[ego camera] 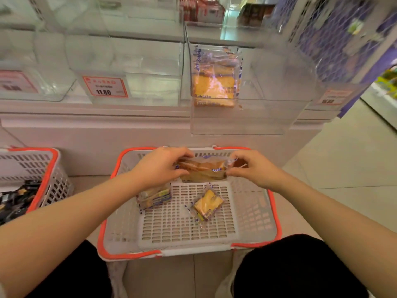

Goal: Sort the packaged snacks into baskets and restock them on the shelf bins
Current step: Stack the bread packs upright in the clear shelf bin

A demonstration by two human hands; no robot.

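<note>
A white basket with an orange rim sits on the floor in front of me. Above its far end, my left hand and my right hand both pinch a stack of clear-wrapped toast packets, one hand at each end. Two more toast packets lie in the basket: one at the left, one in the middle. In the clear shelf bin straight ahead stands a wrapped toast packet.
A second orange-rimmed basket at the left holds dark-wrapped snacks. Clear bins with red price tags line the shelf at the left. Tiled floor and an aisle open to the right. My knees flank the near basket edge.
</note>
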